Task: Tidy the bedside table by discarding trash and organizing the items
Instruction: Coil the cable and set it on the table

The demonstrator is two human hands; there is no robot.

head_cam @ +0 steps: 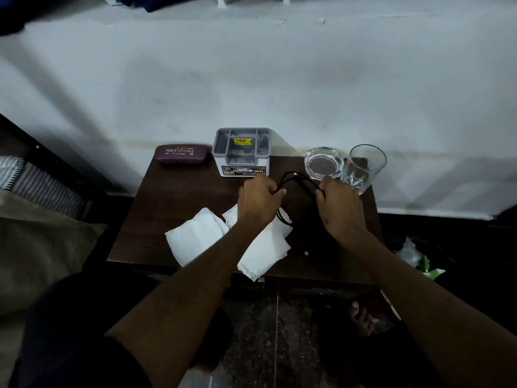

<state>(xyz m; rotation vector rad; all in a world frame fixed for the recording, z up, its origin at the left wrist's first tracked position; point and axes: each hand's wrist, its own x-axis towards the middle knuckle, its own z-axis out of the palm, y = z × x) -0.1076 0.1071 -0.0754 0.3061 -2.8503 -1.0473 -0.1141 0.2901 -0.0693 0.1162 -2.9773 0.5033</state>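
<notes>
Both hands, left [258,198] and right [340,204], are closed, pinching the black cable [291,177] over the desk [179,197]. Tissues [201,236] remain undiscarded; the organizer [242,152] appears empty, so the task is judged mid-way.

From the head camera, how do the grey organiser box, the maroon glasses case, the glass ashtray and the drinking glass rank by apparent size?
Largest to smallest, as they look:
1. Grey plastic organiser box
2. Maroon hard glasses case and clear drinking glass: too alike to rank
3. Round clear glass ashtray

All stand along the table's back edge, so nearness hardly skews this.
</notes>
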